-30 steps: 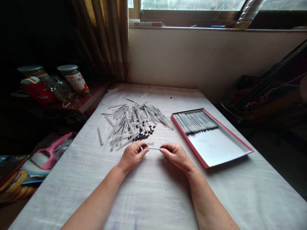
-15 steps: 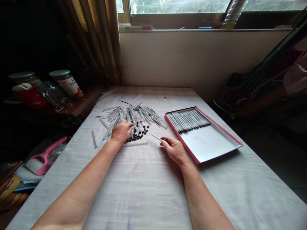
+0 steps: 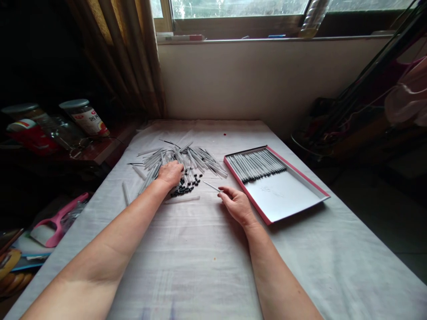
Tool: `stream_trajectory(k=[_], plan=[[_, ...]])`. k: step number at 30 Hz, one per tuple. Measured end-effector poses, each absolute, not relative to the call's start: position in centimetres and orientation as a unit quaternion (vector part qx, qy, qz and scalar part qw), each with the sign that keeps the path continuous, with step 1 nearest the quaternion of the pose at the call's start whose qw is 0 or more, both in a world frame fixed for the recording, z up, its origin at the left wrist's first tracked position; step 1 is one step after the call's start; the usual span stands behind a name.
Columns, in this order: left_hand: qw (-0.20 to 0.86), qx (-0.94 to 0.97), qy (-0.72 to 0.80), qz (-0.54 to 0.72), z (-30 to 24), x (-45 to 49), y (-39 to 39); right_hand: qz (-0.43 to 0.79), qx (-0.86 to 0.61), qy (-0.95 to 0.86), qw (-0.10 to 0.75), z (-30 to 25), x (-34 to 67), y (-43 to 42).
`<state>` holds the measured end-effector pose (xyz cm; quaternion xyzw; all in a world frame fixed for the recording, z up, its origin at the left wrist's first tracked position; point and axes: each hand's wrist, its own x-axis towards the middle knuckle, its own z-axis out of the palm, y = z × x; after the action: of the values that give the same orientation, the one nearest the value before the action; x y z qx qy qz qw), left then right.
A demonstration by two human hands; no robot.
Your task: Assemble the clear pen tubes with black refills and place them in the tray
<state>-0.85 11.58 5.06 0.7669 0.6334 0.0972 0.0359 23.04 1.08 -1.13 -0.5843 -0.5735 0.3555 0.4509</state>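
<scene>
My right hand (image 3: 236, 204) pinches a thin pen refill (image 3: 211, 186) between thumb and fingers just above the cloth, its tip pointing up and left. Over the pile of clear pen barrels (image 3: 207, 162), my left hand (image 3: 171, 173) reaches down with curled fingers; its fingertips are hidden, and I cannot see what they hold. Small black pen caps or plugs (image 3: 183, 190) lie scattered right beside that hand. One clear barrel (image 3: 183, 199) rests apart on the near side. To the right, a shallow red-edged box (image 3: 276, 200) contains a row of pens (image 3: 256, 164) with black ends.
A white cloth (image 3: 200, 266) covers the table. A loose barrel (image 3: 126, 194) lies at the left. On the dark side furniture stand jars (image 3: 88, 120), with a pink-handled item (image 3: 60, 222) lower down. A wall and window rise behind the table.
My left hand has moved slightly farther into the barrel pile, its fingers now more hidden. The right hand keeps the refill in about the same place. The whole view has shifted a little.
</scene>
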Motion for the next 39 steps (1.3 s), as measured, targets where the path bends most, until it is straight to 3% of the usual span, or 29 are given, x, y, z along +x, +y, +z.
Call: stream_trajectory(k=[7, 10, 14, 23, 39], plan=[[0.105, 0.741, 0.614, 0.251, 4.5, -0.2, 8.2, 0.375, -0.578, -0.530, 0.494, -0.7, 22.8, 1.2], [0.369, 0.596, 0.560, 0.442, 3.5, 0.5, 5.7, 0.424, -0.548, -0.506, 0.513, 0.1, 22.4, 0.8], [0.521, 0.431, 0.525, 0.517, 2.5, 0.6, 2.9, 0.517, -0.494, -0.473, 0.515, 1.0, 22.2, 0.2], [0.540, 0.351, 0.542, 0.539, 1.4, -0.2, 1.5, 0.511, -0.514, -0.511, 0.461, 1.2, 21.7, 0.1], [0.564, 0.446, 0.524, 0.457, 1.7, 0.3, 0.4, 0.482, -0.502, -0.577, 0.428, 0.8, 21.3, -0.2]])
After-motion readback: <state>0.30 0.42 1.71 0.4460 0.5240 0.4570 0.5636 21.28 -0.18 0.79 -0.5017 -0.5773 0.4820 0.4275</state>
